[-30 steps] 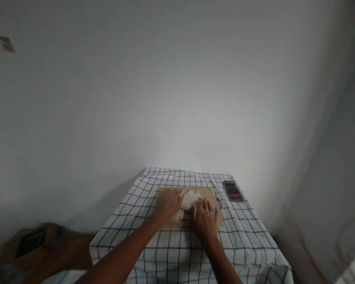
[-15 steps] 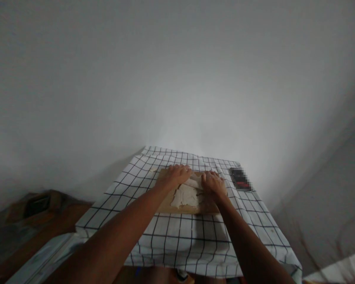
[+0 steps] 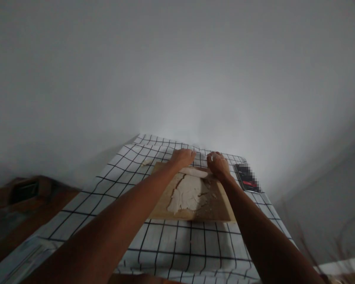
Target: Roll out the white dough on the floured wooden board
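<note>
White dough roll (image 3: 195, 172) lies crosswise at board (image 3: 215, 209) far edge; left hand (image 3: 182, 157), right hand (image 3: 219, 165) pinch its ends.

Dough (image 3: 188, 193) lying on a board (image 3: 217, 205), board sitting on the surface (image 3: 177, 244), phone (image 3: 247, 178) lying right of the board, wall standing behind

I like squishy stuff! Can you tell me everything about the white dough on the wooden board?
The dough is pale white, soft-looking and pressed flat, with ragged, torn edges and a crack along its left side. It lies on the brown wooden board. Its far edge looks rolled up into a thin log, where the left hand and right hand rest on it.
</note>
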Motion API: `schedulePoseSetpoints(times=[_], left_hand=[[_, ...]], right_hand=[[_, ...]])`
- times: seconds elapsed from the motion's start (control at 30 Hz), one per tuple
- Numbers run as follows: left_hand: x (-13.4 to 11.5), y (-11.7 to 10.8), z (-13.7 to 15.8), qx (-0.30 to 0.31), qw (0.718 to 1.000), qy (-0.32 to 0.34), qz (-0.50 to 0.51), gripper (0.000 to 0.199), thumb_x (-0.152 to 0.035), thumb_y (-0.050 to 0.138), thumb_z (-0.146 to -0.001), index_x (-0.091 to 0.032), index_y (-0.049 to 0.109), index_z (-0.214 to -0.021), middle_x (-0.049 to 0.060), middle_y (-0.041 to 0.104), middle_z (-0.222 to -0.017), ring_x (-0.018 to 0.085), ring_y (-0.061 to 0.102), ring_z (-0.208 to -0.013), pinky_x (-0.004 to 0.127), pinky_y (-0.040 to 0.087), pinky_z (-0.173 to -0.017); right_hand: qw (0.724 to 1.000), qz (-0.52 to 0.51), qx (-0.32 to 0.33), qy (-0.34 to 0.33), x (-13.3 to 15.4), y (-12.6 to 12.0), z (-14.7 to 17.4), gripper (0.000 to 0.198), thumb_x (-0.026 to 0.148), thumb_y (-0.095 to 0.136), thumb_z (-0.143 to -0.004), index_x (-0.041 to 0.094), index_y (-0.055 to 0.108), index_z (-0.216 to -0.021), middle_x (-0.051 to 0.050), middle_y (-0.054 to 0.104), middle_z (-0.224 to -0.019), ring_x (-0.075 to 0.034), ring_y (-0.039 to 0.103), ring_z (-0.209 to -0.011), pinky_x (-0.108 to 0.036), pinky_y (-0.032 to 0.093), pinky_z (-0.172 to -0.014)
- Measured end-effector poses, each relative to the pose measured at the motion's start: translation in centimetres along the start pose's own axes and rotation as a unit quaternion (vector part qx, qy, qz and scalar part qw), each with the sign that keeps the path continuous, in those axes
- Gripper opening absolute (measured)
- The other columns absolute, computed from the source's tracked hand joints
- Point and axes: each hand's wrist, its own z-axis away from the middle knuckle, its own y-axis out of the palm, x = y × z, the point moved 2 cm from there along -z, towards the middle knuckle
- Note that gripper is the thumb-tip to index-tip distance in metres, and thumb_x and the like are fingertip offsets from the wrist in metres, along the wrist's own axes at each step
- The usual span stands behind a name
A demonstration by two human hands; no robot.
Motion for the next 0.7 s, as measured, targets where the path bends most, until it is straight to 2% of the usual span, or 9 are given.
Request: schedulePoseSetpoints(times=[0.13,0.3,0.43,0.57,0.7], left_hand=[[0.2,0.7,-0.6,-0.010,1.000,0.015,-0.004,0.064,-0.049,0.021,-0.104,-0.015,0.074,-0.110,0.015,0.074,-0.117,0.025,0.068,-0.112,0.036,0.049,-0.097],[0.4,1.0,-0.2,-0.003,1.000,0.016,-0.005,0.056,-0.047,0.028,-0.102,-0.015,0.073,-0.113,0.016,0.073,-0.120,0.025,0.067,-0.113,0.036,0.048,-0.098],[0.5,1.0,0.8,0.004,1.000,0.020,-0.005,0.049,-0.045,0.033,-0.101,-0.017,0.072,-0.112,0.014,0.072,-0.121,0.025,0.065,-0.115,0.036,0.047,-0.099],[0.4,0.8,2.2,0.006,1.000,0.017,-0.011,0.043,-0.045,0.040,-0.098,-0.019,0.069,-0.117,0.015,0.069,-0.127,0.029,0.062,-0.119,0.043,0.047,-0.101],[0.1,0.6,3.8,0.011,1.000,0.013,-0.010,0.043,-0.043,0.041,-0.098,-0.020,0.063,-0.127,0.014,0.065,-0.134,0.032,0.058,-0.125,0.051,0.045,-0.103]], right_hand=[[1.000,-0.003,-0.002,-0.002,-0.3,0.4,-0.5,0.042,0.033,0.028,-0.107,0.018,0.064,-0.121,-0.012,0.065,-0.124,-0.022,0.060,-0.112,-0.032,0.042,-0.096],[0.998,-0.012,0.054,0.002,-0.8,1.3,-0.1,0.039,0.032,0.033,-0.106,0.016,0.063,-0.125,-0.014,0.065,-0.123,-0.024,0.061,-0.113,-0.032,0.045,-0.095],[0.990,0.052,0.112,-0.063,-0.8,1.3,0.7,0.035,0.025,0.039,-0.104,0.016,0.067,-0.123,-0.016,0.063,-0.128,-0.026,0.057,-0.121,-0.034,0.044,-0.099],[0.976,0.102,0.147,-0.121,-0.2,0.6,2.2,0.032,0.021,0.045,-0.100,0.016,0.071,-0.118,-0.018,0.061,-0.132,-0.030,0.055,-0.125,-0.041,0.044,-0.102],[0.983,0.090,0.143,-0.073,0.4,-0.5,4.2,0.031,0.026,0.048,-0.101,0.023,0.069,-0.123,-0.014,0.063,-0.130,-0.028,0.058,-0.123,-0.042,0.044,-0.103]])
